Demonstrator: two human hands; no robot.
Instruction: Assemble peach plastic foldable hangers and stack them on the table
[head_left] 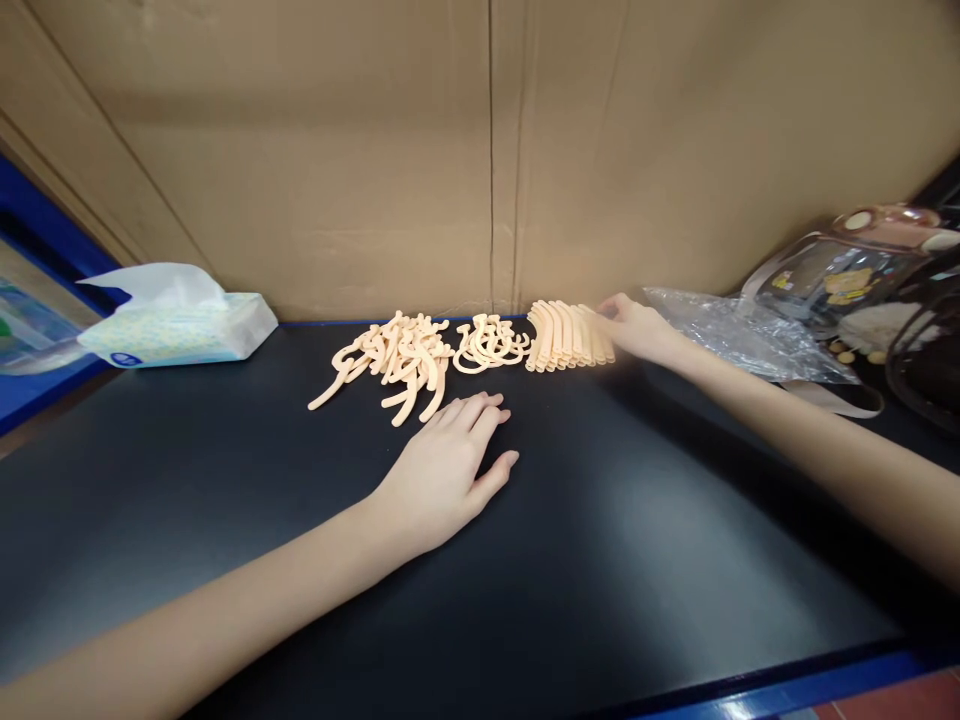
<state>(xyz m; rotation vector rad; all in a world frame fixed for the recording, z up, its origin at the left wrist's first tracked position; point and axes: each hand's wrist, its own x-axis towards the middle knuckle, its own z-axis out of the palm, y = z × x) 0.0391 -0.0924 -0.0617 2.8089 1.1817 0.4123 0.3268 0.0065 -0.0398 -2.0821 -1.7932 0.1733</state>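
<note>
My left hand (448, 462) lies flat, palm down, on the black table (225, 500), fingers together, just in front of a loose pile of peach plastic strap pieces (394, 362). Right of that pile sits a small heap of curved peach ring-shaped pieces (489, 343). Further right is a neat row of stacked peach pieces (564, 335). My right hand (636, 326) reaches to the right end of that row and touches it with its fingertips; whether it grips a piece I cannot tell.
A tissue pack (180, 325) lies at the back left. A cardboard wall (487, 150) closes the back. At the right are a crumpled clear plastic bag (742, 335), a clear lidded jar (847, 275) and a dark container (926, 360). A blue edge (787, 690) borders the table's front.
</note>
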